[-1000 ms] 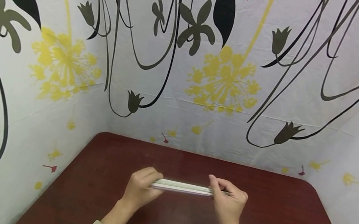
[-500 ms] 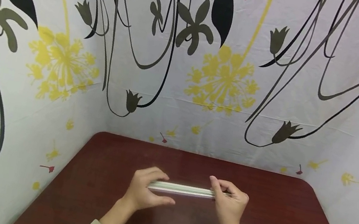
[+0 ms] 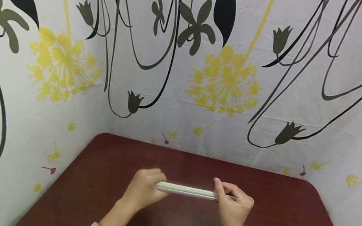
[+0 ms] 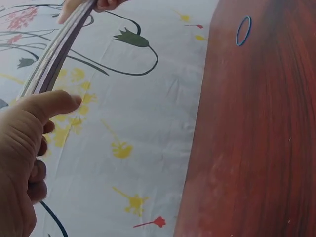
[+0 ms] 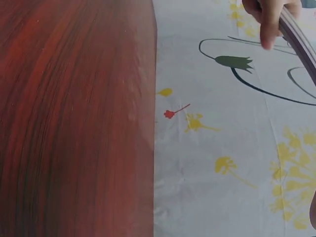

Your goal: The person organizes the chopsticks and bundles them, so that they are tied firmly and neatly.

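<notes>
Behind the table and along its sides hung a floral cloth, the largest thing in view; the table itself was reddish brown with rounded far corners. Over the table's middle, the person's left hand was curled round one end of a pale, layered bundle, while the right hand pinched the other end, so the two were apart but joined by what they held. The bundle lay level, crosswise above the table; what it was made of could not be told. It looked light and fairly stiff, showing no clear sag in the head view, though its thin layers might slide or fan out. Both ends, gripped across every layer, seemed the soundest holds. Smallest was a blue ring, apparently lying on the table. No brand, label or writing could be read, only printed flowers.
</notes>
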`<state>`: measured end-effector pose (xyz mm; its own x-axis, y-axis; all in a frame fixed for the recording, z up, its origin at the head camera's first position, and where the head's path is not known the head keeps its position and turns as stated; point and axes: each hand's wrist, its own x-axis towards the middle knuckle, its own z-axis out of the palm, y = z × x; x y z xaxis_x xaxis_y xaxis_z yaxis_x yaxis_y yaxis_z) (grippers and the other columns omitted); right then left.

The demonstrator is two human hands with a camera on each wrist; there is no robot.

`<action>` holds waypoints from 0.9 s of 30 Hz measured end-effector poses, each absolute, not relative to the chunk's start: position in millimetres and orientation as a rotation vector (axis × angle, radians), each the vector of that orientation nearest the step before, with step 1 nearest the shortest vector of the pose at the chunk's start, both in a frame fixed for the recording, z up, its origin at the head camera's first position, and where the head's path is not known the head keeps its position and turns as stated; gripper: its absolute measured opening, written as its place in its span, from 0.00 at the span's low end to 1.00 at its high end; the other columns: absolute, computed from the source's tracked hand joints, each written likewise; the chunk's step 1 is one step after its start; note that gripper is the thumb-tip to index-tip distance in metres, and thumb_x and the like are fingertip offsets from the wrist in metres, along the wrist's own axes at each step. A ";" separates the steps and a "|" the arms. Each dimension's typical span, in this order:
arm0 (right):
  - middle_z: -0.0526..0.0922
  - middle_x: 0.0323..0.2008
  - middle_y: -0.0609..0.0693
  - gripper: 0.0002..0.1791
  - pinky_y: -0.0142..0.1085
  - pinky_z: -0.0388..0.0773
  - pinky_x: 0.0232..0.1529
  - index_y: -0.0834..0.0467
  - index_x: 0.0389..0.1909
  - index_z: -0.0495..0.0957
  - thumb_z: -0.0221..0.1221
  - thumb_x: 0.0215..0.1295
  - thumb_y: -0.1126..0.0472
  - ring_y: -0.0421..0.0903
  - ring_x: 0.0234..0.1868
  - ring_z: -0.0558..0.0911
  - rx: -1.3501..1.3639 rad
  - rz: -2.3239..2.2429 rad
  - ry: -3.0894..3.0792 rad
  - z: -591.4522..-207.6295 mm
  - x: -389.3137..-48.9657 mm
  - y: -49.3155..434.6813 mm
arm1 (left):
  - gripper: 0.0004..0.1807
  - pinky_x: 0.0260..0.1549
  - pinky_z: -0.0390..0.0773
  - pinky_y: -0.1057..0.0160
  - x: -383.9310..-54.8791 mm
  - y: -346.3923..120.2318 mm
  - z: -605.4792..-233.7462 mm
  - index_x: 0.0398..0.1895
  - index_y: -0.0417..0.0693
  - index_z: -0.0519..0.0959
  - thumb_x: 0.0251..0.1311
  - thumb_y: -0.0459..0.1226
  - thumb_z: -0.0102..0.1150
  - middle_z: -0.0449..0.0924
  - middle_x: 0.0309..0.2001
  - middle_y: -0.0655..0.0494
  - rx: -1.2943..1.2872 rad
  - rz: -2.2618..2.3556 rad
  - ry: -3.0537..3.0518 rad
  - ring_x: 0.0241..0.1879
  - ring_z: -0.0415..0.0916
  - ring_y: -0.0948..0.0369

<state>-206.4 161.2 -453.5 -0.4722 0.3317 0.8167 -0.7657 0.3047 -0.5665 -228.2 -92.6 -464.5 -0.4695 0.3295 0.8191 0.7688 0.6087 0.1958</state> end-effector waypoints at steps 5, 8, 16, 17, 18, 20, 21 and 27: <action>0.87 0.24 0.56 0.11 0.26 0.79 0.28 0.71 0.30 0.84 0.53 0.64 0.78 0.38 0.25 0.86 0.661 1.521 -1.656 -453.4 -210.6 172.9 | 0.23 0.16 0.57 0.72 -227.0 -98.0 -465.0 0.08 0.57 0.62 0.26 0.33 0.72 0.55 0.12 0.69 -0.806 -0.598 -2.139 0.18 0.45 0.73; 0.88 0.35 0.59 0.21 0.31 0.82 0.42 0.77 0.39 0.80 0.39 0.77 0.71 0.44 0.39 0.89 0.731 1.726 -1.681 -447.1 -209.6 176.1 | 0.21 0.15 0.57 0.73 -225.0 -97.5 -468.7 0.09 0.57 0.64 0.25 0.32 0.71 0.55 0.13 0.69 -0.789 -0.596 -2.156 0.17 0.46 0.73; 0.88 0.39 0.61 0.21 0.33 0.82 0.46 0.79 0.43 0.79 0.37 0.79 0.70 0.45 0.43 0.89 0.818 1.773 -1.715 -444.2 -204.9 180.9 | 0.22 0.12 0.55 0.69 -214.5 -85.5 -464.1 0.09 0.59 0.60 0.23 0.36 0.68 0.50 0.12 0.70 -0.680 -0.406 -2.342 0.14 0.47 0.69; 0.88 0.38 0.61 0.20 0.32 0.82 0.45 0.78 0.42 0.79 0.39 0.78 0.71 0.44 0.42 0.89 0.824 1.755 -1.708 -444.6 -204.8 181.3 | 0.22 0.12 0.55 0.68 -213.4 -84.0 -462.5 0.09 0.59 0.58 0.23 0.37 0.67 0.48 0.12 0.69 -0.672 -0.364 -2.360 0.14 0.47 0.68; 0.88 0.37 0.61 0.19 0.32 0.82 0.45 0.78 0.42 0.79 0.40 0.77 0.72 0.44 0.42 0.89 0.831 1.739 -1.699 -444.7 -204.6 181.2 | 0.23 0.11 0.54 0.67 -212.6 -82.5 -461.2 0.09 0.59 0.57 0.22 0.38 0.66 0.47 0.12 0.69 -0.662 -0.324 -2.375 0.13 0.47 0.67; 0.88 0.36 0.60 0.16 0.31 0.82 0.44 0.76 0.41 0.80 0.44 0.75 0.73 0.43 0.41 0.89 0.835 1.700 -1.688 -445.6 -204.7 180.0 | 0.24 0.11 0.53 0.66 -211.5 -79.9 -459.2 0.08 0.59 0.54 0.20 0.38 0.64 0.44 0.12 0.68 -0.636 -0.253 -2.407 0.13 0.46 0.67; 0.89 0.36 0.60 0.15 0.31 0.82 0.44 0.75 0.41 0.81 0.45 0.74 0.74 0.42 0.41 0.89 0.836 1.680 -1.687 -446.4 -204.8 179.0 | 0.24 0.10 0.52 0.66 -211.0 -78.9 -458.7 0.08 0.59 0.53 0.20 0.38 0.63 0.43 0.12 0.68 -0.623 -0.229 -2.421 0.13 0.46 0.67; 0.88 0.33 0.62 0.14 0.31 0.82 0.42 0.73 0.39 0.83 0.47 0.70 0.78 0.42 0.38 0.89 0.840 1.619 -1.704 -451.3 -203.7 172.9 | 0.24 0.09 0.49 0.65 -209.0 -75.8 -460.2 0.07 0.61 0.52 0.20 0.38 0.62 0.42 0.13 0.67 -0.552 -0.180 -2.473 0.13 0.45 0.66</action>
<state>-203.7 172.9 -451.3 -0.5948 -0.0231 0.8035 -0.8037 0.0394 -0.5938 -209.0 -75.8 -460.2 -0.7382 0.3459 0.5792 0.4261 0.9047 0.0028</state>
